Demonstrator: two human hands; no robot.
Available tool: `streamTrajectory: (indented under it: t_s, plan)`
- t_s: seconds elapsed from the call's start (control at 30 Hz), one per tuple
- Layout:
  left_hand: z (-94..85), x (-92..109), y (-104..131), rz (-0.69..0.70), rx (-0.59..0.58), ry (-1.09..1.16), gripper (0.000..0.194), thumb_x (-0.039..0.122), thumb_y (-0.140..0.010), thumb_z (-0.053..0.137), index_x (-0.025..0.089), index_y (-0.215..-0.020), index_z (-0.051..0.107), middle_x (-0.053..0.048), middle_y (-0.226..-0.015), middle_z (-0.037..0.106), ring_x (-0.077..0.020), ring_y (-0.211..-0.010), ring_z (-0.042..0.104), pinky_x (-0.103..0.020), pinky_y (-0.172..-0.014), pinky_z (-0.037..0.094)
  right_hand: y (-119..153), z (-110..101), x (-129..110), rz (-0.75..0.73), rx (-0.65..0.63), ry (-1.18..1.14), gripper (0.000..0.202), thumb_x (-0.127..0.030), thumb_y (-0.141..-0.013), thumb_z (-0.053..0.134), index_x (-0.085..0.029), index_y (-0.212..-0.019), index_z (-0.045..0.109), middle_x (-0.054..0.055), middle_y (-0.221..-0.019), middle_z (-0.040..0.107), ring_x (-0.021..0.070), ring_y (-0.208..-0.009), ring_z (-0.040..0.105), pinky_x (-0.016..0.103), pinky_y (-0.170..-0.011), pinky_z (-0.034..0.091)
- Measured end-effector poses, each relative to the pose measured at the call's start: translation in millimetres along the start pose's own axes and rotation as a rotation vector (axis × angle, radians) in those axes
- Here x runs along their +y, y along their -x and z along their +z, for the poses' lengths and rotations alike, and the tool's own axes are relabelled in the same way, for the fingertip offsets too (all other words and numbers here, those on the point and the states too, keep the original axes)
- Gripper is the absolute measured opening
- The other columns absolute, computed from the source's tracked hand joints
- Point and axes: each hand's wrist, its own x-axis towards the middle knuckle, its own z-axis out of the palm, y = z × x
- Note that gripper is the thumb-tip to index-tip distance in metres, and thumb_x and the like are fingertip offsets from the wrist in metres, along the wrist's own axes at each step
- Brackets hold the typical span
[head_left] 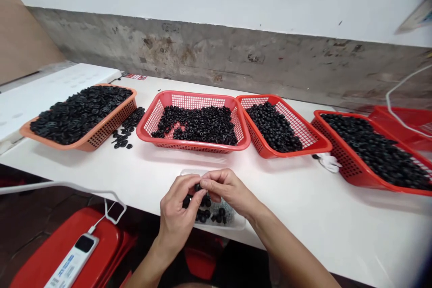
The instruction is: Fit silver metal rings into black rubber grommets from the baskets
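Note:
My left hand [178, 202] and my right hand [227, 189] meet at the front of the table, fingertips pinched together. Between them is a small round black part [197, 186], mostly covered by the fingers. Both hands are closed on it, though its exact kind is hidden. Right below them sits a clear plastic tray [239, 222] near the table edge. Several round black knob-like parts [203, 216] lie in the tray, along with small shiny pieces [230, 217] too fine to make out.
Behind the hands stand a pink-red basket [192, 146], a red basket [317, 146], another red basket [357, 180] and an orange basket [91, 144], all holding black parts. Loose black rings [123, 137] lie between baskets. A power bank [72, 263] rests on a red stool [37, 252], cable attached.

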Motion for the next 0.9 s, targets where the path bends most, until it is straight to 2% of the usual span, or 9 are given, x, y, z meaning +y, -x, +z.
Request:
streamTrajectory:
  t_s: [0.07, 0.2, 0.27, 0.33, 0.43, 0.53, 0.7, 0.77, 0.9]
  plan:
    - [-3.7, -1.2, 0.7, -0.003, 0.034, -0.017, 0.022, 0.014, -0.092, 0.062, 0.023, -0.111, 0.068, -0.005, -0.104, 0.070, -0.0171, -0.095, 0.066, -0.027, -0.080, 0.056, 0.3, -5.3, -2.9, -0.058, 0.017, 0.134, 0.042, -0.054, -0.088, 0.063, -0.013, -0.084, 0.071, -0.003, -0.060, 0.053, 0.0071, -0.052, 0.038, 0.021, -0.049, 0.028]
    - [-15.9, 2.2, -4.6, -0.023, 0.157, -0.094, 0.022, 0.014, -0.091, 0.063, 0.023, -0.109, 0.070, -0.003, -0.099, 0.071, -0.0162, -0.090, 0.068, -0.028, -0.081, 0.057, 9.1, -29.5, -15.3, -0.251, 0.204, 0.556, 0.020, -0.033, -0.093, 0.062, -0.017, -0.091, 0.073, 0.002, -0.083, 0.068, 0.0129, -0.073, 0.057, 0.023, -0.067, 0.041]
    - [-19.3, 6.9, -6.7, 0.009, 0.207, -0.125, 0.024, 0.012, -0.091, 0.063, 0.024, -0.110, 0.071, -0.003, -0.098, 0.071, -0.0164, -0.089, 0.068, -0.029, -0.082, 0.058, 16.9, -40.5, -21.0, -0.268, 0.203, 0.741, 0.015, -0.026, -0.094, 0.060, -0.018, -0.090, 0.072, 0.002, -0.084, 0.069, 0.0140, -0.076, 0.061, 0.024, -0.071, 0.043]
    - [-19.1, 11.0, -6.5, 0.054, 0.219, -0.125, 0.027, 0.009, -0.090, 0.062, 0.025, -0.111, 0.071, -0.003, -0.098, 0.070, -0.0159, -0.090, 0.068, -0.028, -0.080, 0.058, 23.8, -44.0, -23.4, -0.235, 0.107, 0.914, 0.015, -0.020, -0.095, 0.058, -0.018, -0.089, 0.071, 0.003, -0.084, 0.070, 0.0142, -0.076, 0.062, 0.024, -0.072, 0.044]
    - [-15.4, 12.8, -3.3, 0.032, 0.182, -0.096, 0.027, 0.009, -0.091, 0.061, 0.024, -0.111, 0.070, -0.003, -0.099, 0.070, -0.0149, -0.087, 0.069, -0.026, -0.076, 0.059, 25.8, -33.1, -17.8, -0.116, -0.033, 1.244, 0.018, -0.010, -0.093, 0.056, -0.017, -0.087, 0.071, 0.004, -0.083, 0.070, 0.0160, -0.074, 0.065, 0.024, -0.068, 0.044]
    - [-15.1, 12.4, -1.8, -0.058, 0.160, -0.081, 0.019, 0.013, -0.092, 0.062, 0.022, -0.107, 0.069, -0.003, -0.095, 0.070, -0.0144, -0.081, 0.069, -0.026, -0.076, 0.059, 15.1, -13.5, -3.0, 0.074, -0.025, 1.557, 0.021, -0.005, -0.091, 0.052, -0.014, -0.094, 0.071, 0.010, -0.089, 0.072, 0.0211, -0.074, 0.069, 0.027, -0.064, 0.044]
    - [-24.5, 17.3, -7.7, -0.008, 0.136, -0.070, 0.020, 0.014, -0.091, 0.062, 0.023, -0.105, 0.072, -0.003, -0.097, 0.072, -0.0169, -0.092, 0.069, -0.027, -0.085, 0.057, -6.6, 4.0, 19.0, 0.166, 0.036, 1.632, 0.024, -0.003, -0.090, 0.049, -0.009, -0.094, 0.072, 0.017, -0.089, 0.073, 0.0272, -0.076, 0.072, 0.029, -0.062, 0.047]
    - [-27.2, 19.1, -11.2, -0.011, 0.113, -0.048, 0.023, 0.013, -0.092, 0.060, 0.024, -0.107, 0.072, -0.003, -0.099, 0.071, -0.0163, -0.091, 0.069, -0.024, -0.081, 0.058, -10.6, 5.1, 22.6, 0.172, 0.058, 1.640, 0.025, 0.000, -0.088, 0.050, -0.010, -0.095, 0.072, 0.017, -0.089, 0.074, 0.0280, -0.078, 0.073, 0.029, -0.061, 0.048]
    - [-24.1, 18.1, -20.0, -0.048, 0.061, 0.039, 0.022, 0.013, -0.093, 0.058, 0.024, -0.107, 0.071, -0.002, -0.096, 0.068, -0.0117, -0.075, 0.068, -0.020, -0.070, 0.057, -15.1, 5.2, 26.2, 0.170, 0.100, 1.647, 0.026, 0.002, -0.086, 0.049, -0.009, -0.093, 0.072, 0.017, -0.087, 0.074, 0.0297, -0.076, 0.073, 0.030, -0.058, 0.047]
